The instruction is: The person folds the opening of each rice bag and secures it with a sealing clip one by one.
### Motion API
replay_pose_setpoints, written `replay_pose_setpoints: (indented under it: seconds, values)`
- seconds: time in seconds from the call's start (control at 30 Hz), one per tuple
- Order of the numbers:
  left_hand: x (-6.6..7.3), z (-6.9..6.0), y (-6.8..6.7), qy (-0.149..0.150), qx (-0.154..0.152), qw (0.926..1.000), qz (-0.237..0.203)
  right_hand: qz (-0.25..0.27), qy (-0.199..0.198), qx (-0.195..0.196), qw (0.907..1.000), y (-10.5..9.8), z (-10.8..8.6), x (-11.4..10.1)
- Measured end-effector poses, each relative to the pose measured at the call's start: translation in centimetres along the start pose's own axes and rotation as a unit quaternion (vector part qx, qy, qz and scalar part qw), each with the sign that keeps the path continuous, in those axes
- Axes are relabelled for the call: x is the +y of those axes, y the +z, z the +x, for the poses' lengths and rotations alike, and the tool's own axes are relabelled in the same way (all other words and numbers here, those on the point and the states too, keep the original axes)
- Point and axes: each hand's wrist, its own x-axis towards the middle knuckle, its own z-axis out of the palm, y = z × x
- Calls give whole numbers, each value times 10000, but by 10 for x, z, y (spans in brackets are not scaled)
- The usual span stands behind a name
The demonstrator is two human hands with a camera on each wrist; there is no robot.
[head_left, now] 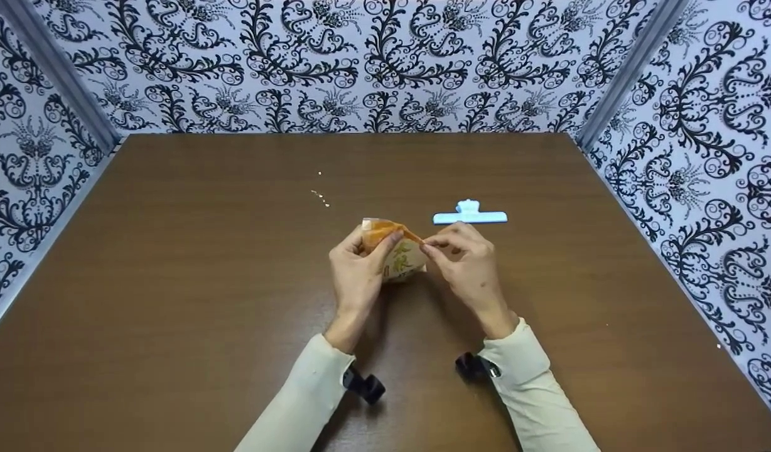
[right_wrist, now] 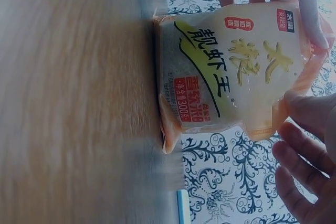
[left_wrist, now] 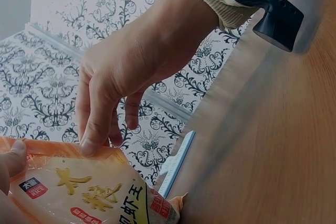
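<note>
A small plastic bag of rice (head_left: 405, 260) with an orange top stands upright on the table between the two hands. Its printed front, with gold and black characters and a 300g mark, shows in the right wrist view (right_wrist: 226, 66). At the bag's left side the left hand (head_left: 358, 273) pinches the folded orange top between thumb and fingers. The right hand (head_left: 473, 270) pinches the top's right corner with thumb and forefinger. Just beyond the right hand lies a light blue bag clip (head_left: 469, 214), touched by neither hand.
Several small white grains (head_left: 323, 199) are scattered on the brown table (head_left: 203, 263) beyond the bag. Patterned panels (head_left: 385, 69) close off the back and both sides. Each sleeve carries a black wrist camera (head_left: 368, 388).
</note>
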Motion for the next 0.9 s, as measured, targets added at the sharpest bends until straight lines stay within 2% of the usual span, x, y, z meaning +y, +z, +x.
replay_pose_setpoints:
  seconds: [0.27, 0.9]
  values:
    - [0, 0, 1, -98, -42, 9999, -70, 102, 177, -143, 9997, -2, -1, 2]
    - [0, 1, 1, -117, 36, 9999, -52, 68, 97, -184, 9998, -4, 1, 5]
